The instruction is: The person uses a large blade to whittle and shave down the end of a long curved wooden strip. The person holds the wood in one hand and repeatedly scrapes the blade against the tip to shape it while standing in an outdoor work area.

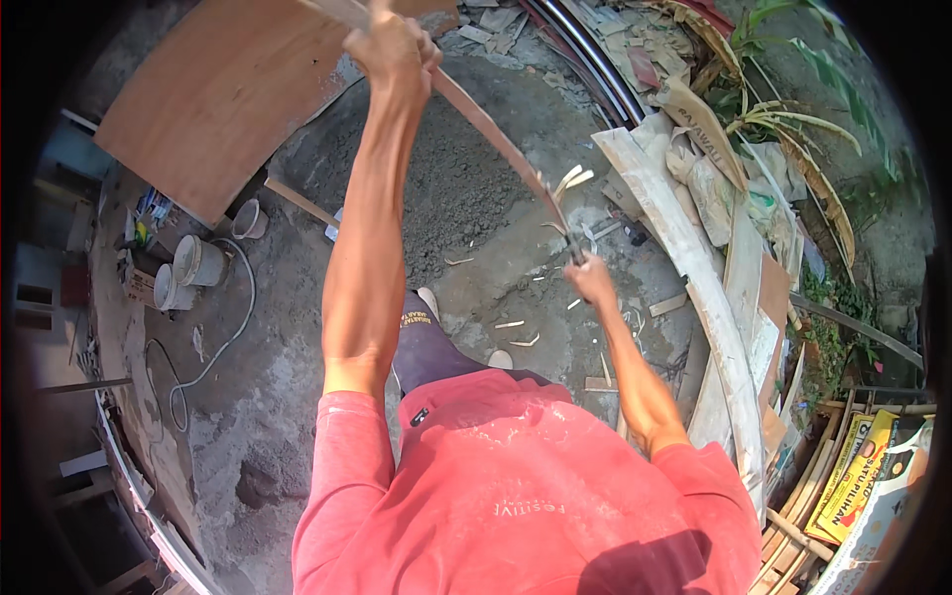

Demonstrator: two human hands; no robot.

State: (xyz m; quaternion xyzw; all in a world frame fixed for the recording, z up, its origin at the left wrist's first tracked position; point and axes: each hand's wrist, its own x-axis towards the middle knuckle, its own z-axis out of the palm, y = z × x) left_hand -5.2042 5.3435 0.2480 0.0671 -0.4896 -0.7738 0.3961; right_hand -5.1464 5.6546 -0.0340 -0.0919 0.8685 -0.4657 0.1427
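Note:
My left hand (392, 52), raised at the top, is closed around a long, thin brown wooden stick (486, 127). From there the stick slants down to the right. Near its lower end, my right hand (592, 280) is closed on a dark, narrow tool (573, 248) that looks like a knife. Its blade is too small and blurred to make out against the stick. Pale curled shavings (572, 180) stick out beside the stick's lower end. More pale slivers (510, 324) lie on the ground near my feet.
Dark gravelly sand (446, 188) covers the ground ahead, beside a large plywood sheet (213, 99). Buckets (201, 262) and a hose (246, 297) are at the left. Long boards (709, 297) and empty sacks (694, 188) pile up on the right, with plants (843, 89) behind.

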